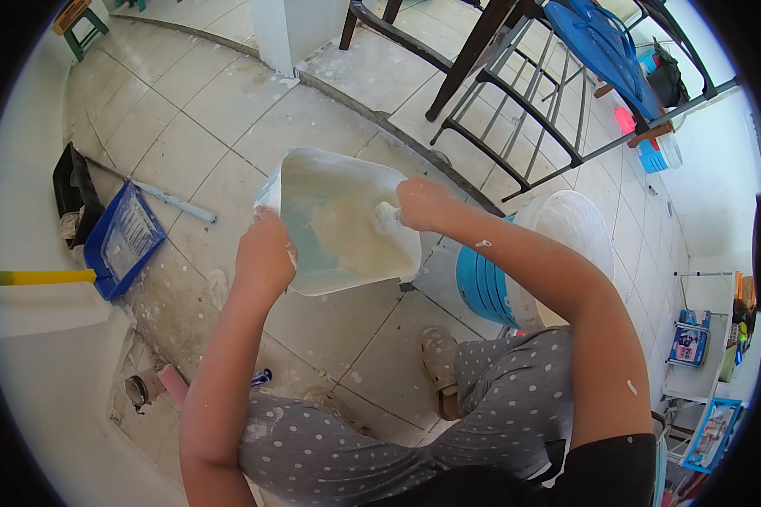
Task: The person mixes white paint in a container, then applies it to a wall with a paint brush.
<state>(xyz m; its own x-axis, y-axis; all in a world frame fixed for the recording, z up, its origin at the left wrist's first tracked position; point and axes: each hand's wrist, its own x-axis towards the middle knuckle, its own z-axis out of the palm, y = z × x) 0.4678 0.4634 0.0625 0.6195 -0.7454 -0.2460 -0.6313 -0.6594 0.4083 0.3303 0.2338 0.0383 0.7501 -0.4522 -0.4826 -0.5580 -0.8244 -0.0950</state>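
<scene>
My left hand [265, 252] is closed on the left edge of a squarish white plastic container [321, 270] with pale, cloudy liquid inside. My right hand [423, 203] is closed on a small white tool [386, 218] at the container's right inner side; its working end is not clear. Just right of the container, partly behind my right forearm, stands a large bucket [482, 283] with blue and white plastic showing.
A blue dustpan [127, 241], black tray [72, 190] and pole [177, 203] lie left. A pink roller [173, 382] is lower left. A step edge [380, 118] crosses the tiled floor, with metal racks [528, 127] beyond. A white shelf [698, 380] stands right.
</scene>
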